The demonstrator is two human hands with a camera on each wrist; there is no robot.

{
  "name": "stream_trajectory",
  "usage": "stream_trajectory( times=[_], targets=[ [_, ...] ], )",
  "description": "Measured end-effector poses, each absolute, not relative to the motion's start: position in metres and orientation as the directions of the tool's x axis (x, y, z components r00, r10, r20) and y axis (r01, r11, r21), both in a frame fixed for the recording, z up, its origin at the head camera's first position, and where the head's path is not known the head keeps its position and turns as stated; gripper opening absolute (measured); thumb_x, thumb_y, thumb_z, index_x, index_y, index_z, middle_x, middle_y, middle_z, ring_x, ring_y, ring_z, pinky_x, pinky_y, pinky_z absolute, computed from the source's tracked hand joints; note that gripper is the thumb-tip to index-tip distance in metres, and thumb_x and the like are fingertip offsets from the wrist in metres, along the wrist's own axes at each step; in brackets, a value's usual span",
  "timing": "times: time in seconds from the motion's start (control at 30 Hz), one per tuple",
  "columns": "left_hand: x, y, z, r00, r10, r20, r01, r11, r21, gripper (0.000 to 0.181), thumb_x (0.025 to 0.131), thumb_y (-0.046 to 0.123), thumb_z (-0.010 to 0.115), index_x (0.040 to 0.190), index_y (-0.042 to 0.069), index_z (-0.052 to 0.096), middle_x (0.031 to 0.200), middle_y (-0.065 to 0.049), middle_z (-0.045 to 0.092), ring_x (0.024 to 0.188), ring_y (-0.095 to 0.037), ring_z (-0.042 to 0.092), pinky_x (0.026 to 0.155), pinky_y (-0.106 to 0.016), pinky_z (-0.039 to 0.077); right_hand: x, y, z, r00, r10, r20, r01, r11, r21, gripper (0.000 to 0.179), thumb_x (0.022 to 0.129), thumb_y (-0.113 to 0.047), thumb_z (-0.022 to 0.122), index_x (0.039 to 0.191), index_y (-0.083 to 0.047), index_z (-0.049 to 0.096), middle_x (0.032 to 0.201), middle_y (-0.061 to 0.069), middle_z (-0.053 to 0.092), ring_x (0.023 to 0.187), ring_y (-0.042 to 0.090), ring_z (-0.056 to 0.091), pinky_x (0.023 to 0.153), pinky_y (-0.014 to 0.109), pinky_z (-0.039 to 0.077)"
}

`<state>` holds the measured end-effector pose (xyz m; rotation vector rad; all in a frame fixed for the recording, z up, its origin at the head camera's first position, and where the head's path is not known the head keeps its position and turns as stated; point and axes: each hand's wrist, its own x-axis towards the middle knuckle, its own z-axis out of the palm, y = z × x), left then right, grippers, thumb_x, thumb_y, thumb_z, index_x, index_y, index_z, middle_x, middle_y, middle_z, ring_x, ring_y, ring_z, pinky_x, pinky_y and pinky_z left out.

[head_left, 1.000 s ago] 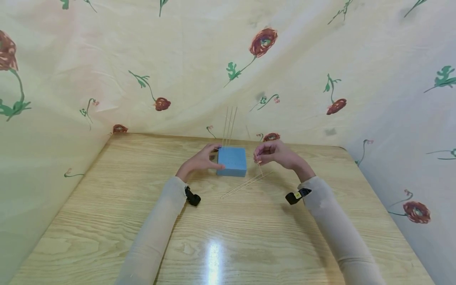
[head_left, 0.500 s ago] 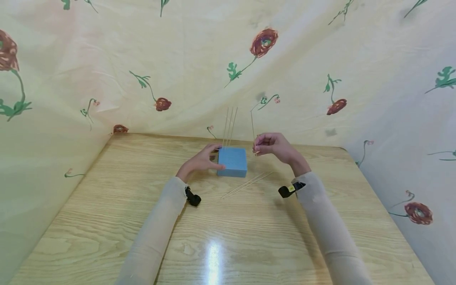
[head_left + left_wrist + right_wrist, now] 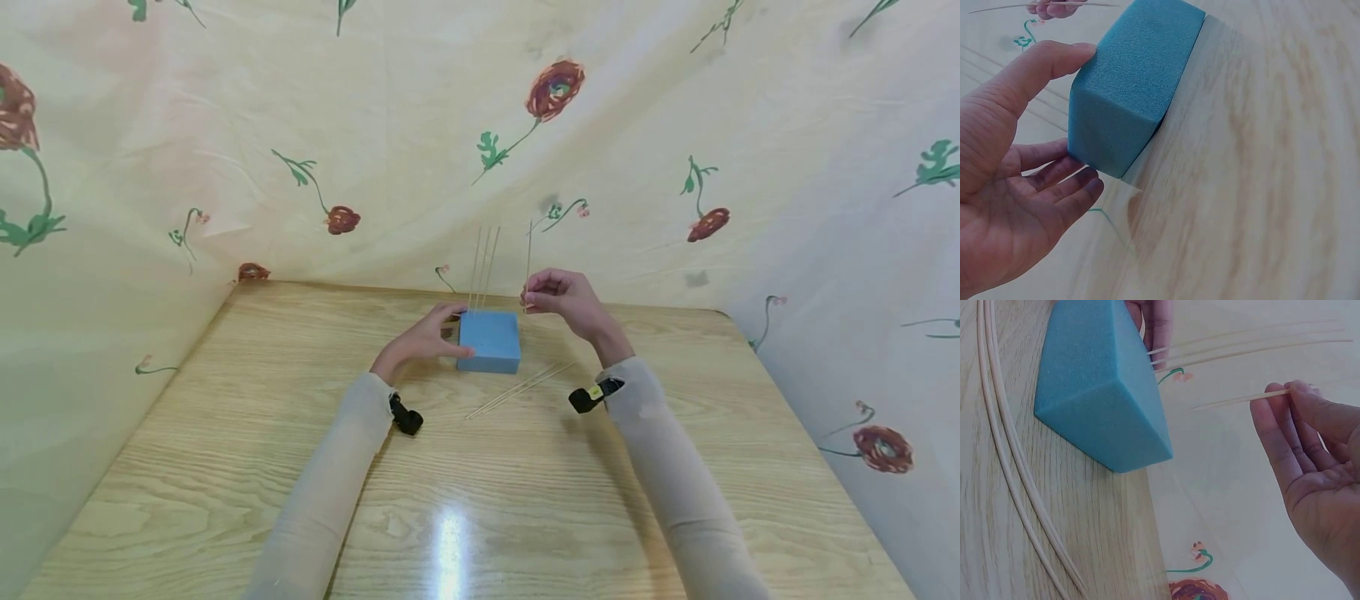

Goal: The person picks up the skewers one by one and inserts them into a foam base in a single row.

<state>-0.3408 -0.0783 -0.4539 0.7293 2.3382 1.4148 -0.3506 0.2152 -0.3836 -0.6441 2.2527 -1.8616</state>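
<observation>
A blue foam block point(image 3: 491, 335) lies on the wooden table, its side faces clear in both wrist views. My left hand point(image 3: 420, 338) grips its left side, thumb at the near end and fingers around the far end. Three thin wooden sticks point(image 3: 483, 268) stand up from the block's far left part. With thumb and fingertips, my right hand point(image 3: 567, 302) pinches another thin wooden stick point(image 3: 1235, 402) near its lower end. That stick is nearly upright, above and just right of the block, apart from it.
Several loose wooden sticks point(image 3: 519, 390) lie slantwise on the table point(image 3: 450, 467) in front of the block. A flower-patterned cloth point(image 3: 420, 125) rises behind the table's far edge and along both sides.
My right hand has lifted the stick, swung it from pointing down to upright, and carried it left toward the block. My left hand stays on the block.
</observation>
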Motion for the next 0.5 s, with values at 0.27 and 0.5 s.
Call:
stream_trajectory(
  times=[0.27, 0.5],
  targets=[
    [-0.34, -0.078, -0.453, -0.824, 0.566, -0.01, 0.245, 0.373, 0.895, 0.09, 0.091, 0.021, 0.079, 0.162, 0.011, 0.025, 0.167, -0.014, 0.015, 0.153, -0.035, 0.027, 0.119, -0.053, 0.037, -0.353, 0.202, -0.385, -0.902, -0.376, 0.213, -0.238, 0.02, -0.971, 0.007, 0.095, 0.003, 0.068, 0.099, -0.003, 0.067, 0.095, 0.004, 0.074, 0.09, 0.021, 0.073, 0.082, 0.032, 0.063],
    [-0.341, -0.078, -0.454, -0.825, 0.565, -0.013, 0.236, 0.366, 0.9, 0.091, 0.09, 0.021, 0.08, 0.162, 0.011, 0.025, 0.167, -0.014, 0.015, 0.153, -0.035, 0.027, 0.12, -0.052, 0.037, -0.356, 0.188, -0.389, -0.905, -0.344, 0.251, -0.24, -0.075, -0.968, 0.007, 0.095, 0.006, 0.067, 0.1, 0.001, 0.066, 0.094, 0.004, 0.073, 0.086, 0.017, 0.073, 0.081, 0.03, 0.063]
  ],
)
